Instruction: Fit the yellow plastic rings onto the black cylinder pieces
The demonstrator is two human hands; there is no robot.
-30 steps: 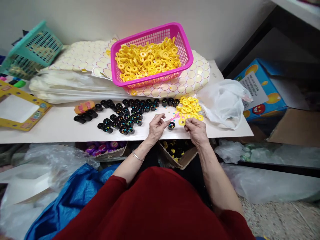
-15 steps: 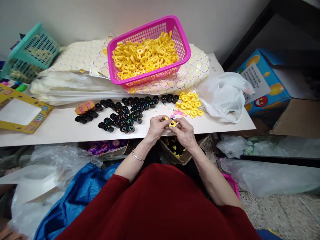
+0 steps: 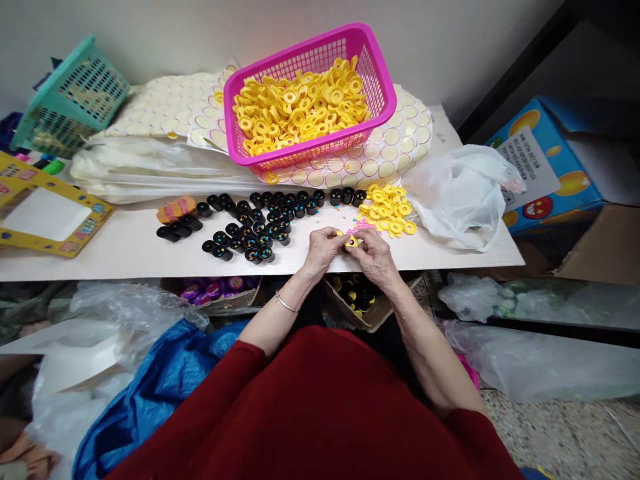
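Note:
Close to the table's front edge, both hands meet at a small yellow plastic ring piece (image 3: 352, 241) with a dark centre. My left hand (image 3: 321, 253) pinches its left side with thumb and fingers. Closed on the right side is my right hand (image 3: 374, 256); the fingers cover much of the piece. Just beyond the fingers lie small pink beads (image 3: 367, 224) and a heap of yellow ring pieces (image 3: 387, 208). To the left stand several black cups (image 3: 253, 243), many with coloured bits inside. Whether a black cup sits under the held piece I cannot tell.
A pink basket (image 3: 227, 127) full of yellow rings rests on sticker sheets (image 3: 160, 107). White plastic bag (image 3: 465, 193) and blue carton (image 3: 550, 160) are at right. A yellow frame card (image 3: 75, 200) and a teal basket (image 3: 75, 100) stand left. Below is an open box (image 3: 383, 313).
The camera view has shifted slightly, so the table's contents appear further right. Both hands stay together on the yellow ring piece, which is turned a little between the fingers.

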